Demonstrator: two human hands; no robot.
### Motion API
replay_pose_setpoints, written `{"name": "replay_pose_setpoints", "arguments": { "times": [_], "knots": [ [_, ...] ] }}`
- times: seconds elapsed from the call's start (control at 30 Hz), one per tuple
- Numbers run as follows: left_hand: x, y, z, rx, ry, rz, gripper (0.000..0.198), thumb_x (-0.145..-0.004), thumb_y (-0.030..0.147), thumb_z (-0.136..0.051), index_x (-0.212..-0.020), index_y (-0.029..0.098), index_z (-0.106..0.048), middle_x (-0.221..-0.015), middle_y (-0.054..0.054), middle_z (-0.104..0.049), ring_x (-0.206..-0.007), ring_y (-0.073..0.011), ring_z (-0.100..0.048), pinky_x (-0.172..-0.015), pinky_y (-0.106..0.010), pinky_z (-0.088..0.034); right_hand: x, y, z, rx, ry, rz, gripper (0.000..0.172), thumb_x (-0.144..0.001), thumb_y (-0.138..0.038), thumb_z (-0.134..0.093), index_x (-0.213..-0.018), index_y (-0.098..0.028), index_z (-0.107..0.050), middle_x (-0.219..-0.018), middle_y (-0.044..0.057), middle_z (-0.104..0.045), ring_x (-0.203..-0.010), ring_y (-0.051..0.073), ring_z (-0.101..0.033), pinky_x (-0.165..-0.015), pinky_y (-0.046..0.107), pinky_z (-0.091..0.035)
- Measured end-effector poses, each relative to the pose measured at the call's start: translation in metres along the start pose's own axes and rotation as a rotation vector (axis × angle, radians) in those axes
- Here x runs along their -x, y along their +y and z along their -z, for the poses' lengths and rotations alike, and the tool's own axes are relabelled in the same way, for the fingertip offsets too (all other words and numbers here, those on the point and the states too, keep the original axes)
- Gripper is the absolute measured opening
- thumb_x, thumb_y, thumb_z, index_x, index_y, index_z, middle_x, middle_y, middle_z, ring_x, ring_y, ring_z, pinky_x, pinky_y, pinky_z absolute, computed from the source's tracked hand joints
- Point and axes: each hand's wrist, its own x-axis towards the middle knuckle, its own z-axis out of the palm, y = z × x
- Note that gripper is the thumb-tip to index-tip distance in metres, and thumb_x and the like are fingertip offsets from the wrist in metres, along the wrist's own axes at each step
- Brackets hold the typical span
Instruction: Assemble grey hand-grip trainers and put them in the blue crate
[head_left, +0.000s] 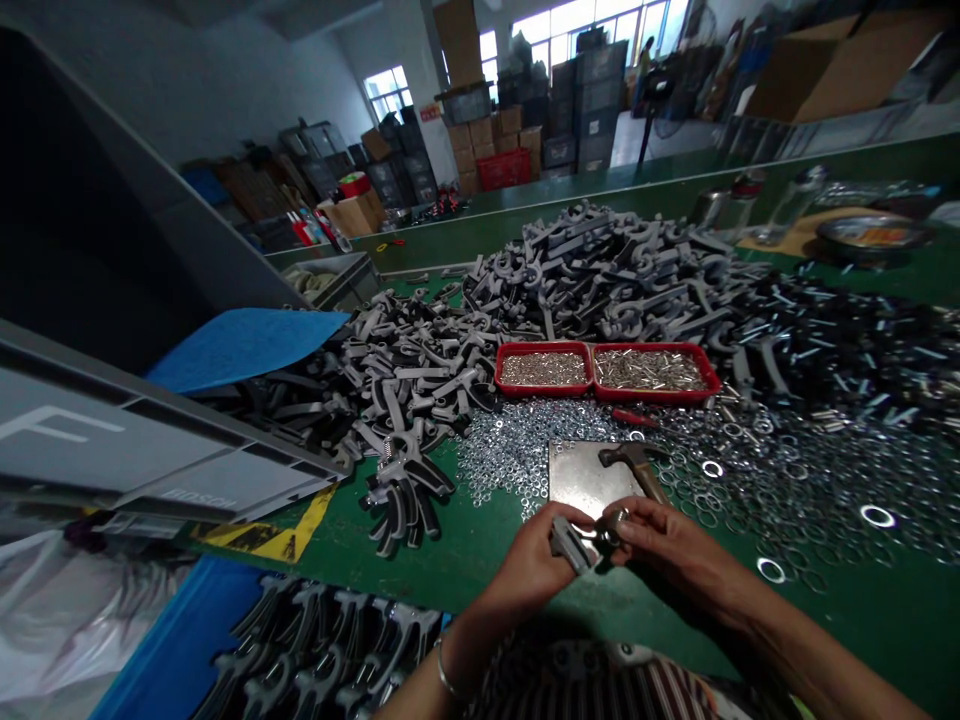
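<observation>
My left hand (534, 562) is closed around a grey handle-shaped plastic part (571, 546) near the front of the table. The fingers of my right hand (660, 538) pinch a small dark piece with a shiny metal end (613, 524), held against the end of the grey part. Its exact kind is partly hidden by the fingertips. Just beyond my hands lies a metal plate (581, 475) on the green table. A claw hammer (637, 465) rests across the plate's right side.
Two red trays (592, 370) of small metal pins stand behind loose nuts (502, 450). Metal rings (787, 510) spread to the right. Grey handle parts (615, 260) are heaped at the back. A blue crate (165, 640) of similar parts sits lower left, beside a grey bin (150, 440).
</observation>
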Motion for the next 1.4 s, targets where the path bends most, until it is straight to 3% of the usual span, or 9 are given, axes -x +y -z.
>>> {"name": "replay_pose_setpoints", "arguments": {
  "times": [0.07,0.13,0.3,0.43,0.6,0.83,1.13,1.27,1.4],
  "knots": [
    [-0.001,0.003,0.005,0.017,-0.010,-0.053,0.046,-0.073,0.016,-0.071,-0.118,0.018,-0.059,-0.102,-0.005,-0.064,-0.083,-0.0129,-0.058,-0.072,-0.022,-0.046,0.001,-0.004,0.006,0.124,0.082,0.089,0.027,-0.089,-0.043,-0.072,-0.104,-0.022,-0.066,-0.095,0.003,-0.068,-0.086,0.019,-0.067,-0.083,0.031,-0.051],
    [-0.004,0.004,0.008,0.047,0.009,-0.069,0.051,-0.076,0.014,-0.064,-0.125,0.020,-0.051,-0.101,-0.003,-0.062,-0.075,-0.0110,-0.055,-0.066,-0.021,-0.044,0.003,-0.008,0.009,0.225,0.152,0.160,0.027,-0.089,-0.044,-0.071,-0.106,-0.025,-0.064,-0.098,0.004,-0.070,-0.092,0.022,-0.067,-0.087,0.034,-0.051],
    [-0.015,0.000,0.000,0.115,0.011,-0.049,0.043,-0.073,0.011,-0.058,-0.114,0.021,-0.050,-0.093,-0.001,-0.062,-0.068,-0.0107,-0.055,-0.063,-0.022,-0.044,0.006,-0.015,-0.003,0.332,0.258,0.214,0.031,-0.088,-0.049,-0.071,-0.106,-0.026,-0.061,-0.104,0.006,-0.071,-0.099,0.026,-0.067,-0.092,0.040,-0.050],
    [-0.022,-0.008,-0.008,0.118,0.088,-0.082,0.038,-0.074,0.009,-0.054,-0.110,0.021,-0.049,-0.080,0.003,-0.058,-0.066,-0.0106,-0.052,-0.061,-0.021,-0.041,0.005,-0.017,-0.019,0.247,0.282,0.234,0.035,-0.084,-0.053,-0.074,-0.101,-0.026,-0.061,-0.100,0.006,-0.072,-0.092,0.025,-0.069,-0.086,0.038,-0.054],
    [-0.022,-0.014,-0.016,0.095,0.149,-0.050,0.034,-0.076,0.010,-0.054,-0.107,0.022,-0.049,-0.080,0.004,-0.056,-0.064,-0.0089,-0.051,-0.061,-0.020,-0.041,0.001,-0.010,-0.033,0.186,0.346,0.264,0.035,-0.084,-0.052,-0.074,-0.103,-0.027,-0.060,-0.098,0.004,-0.071,-0.089,0.023,-0.068,-0.085,0.037,-0.054],
    [-0.019,-0.013,-0.028,0.195,0.249,0.024,0.032,-0.078,0.022,-0.059,-0.106,0.022,-0.044,-0.066,0.007,-0.052,-0.054,-0.0099,-0.049,-0.052,-0.020,-0.037,0.002,0.000,-0.042,0.376,0.503,0.348,0.027,-0.089,-0.048,-0.069,-0.105,-0.029,-0.060,-0.103,0.005,-0.070,-0.096,0.025,-0.065,-0.087,0.037,-0.050],
    [-0.021,-0.019,-0.039,0.387,0.232,0.080,0.040,-0.071,0.021,-0.061,-0.105,0.021,-0.041,-0.056,0.010,-0.051,-0.047,-0.0095,-0.046,-0.048,-0.020,-0.035,0.003,-0.007,-0.049,0.354,0.489,0.359,0.025,-0.089,-0.048,-0.069,-0.102,-0.028,-0.061,-0.101,0.004,-0.070,-0.092,0.023,-0.065,-0.083,0.034,-0.050],
    [-0.019,-0.013,-0.048,0.639,0.196,0.160,0.046,-0.062,0.020,-0.066,-0.100,0.022,-0.042,-0.064,0.008,-0.054,-0.048,-0.0077,-0.046,-0.046,-0.019,-0.034,0.004,-0.007,-0.051,0.381,0.527,0.400,0.024,-0.089,-0.047,-0.069,-0.103,-0.028,-0.062,-0.107,0.005,-0.070,-0.096,0.024,-0.065,-0.087,0.035,-0.050],
    [-0.015,-0.006,-0.048,0.648,0.178,0.167,0.048,-0.061,0.023,-0.071,-0.100,0.022,-0.042,-0.065,0.008,-0.053,-0.049,-0.0079,-0.048,-0.047,-0.019,-0.035,0.006,-0.007,-0.044,0.445,0.510,0.413,0.024,-0.090,-0.046,-0.068,-0.107,-0.029,-0.062,-0.108,0.004,-0.070,-0.100,0.024,-0.064,-0.090,0.035,-0.049]
  ]
}}
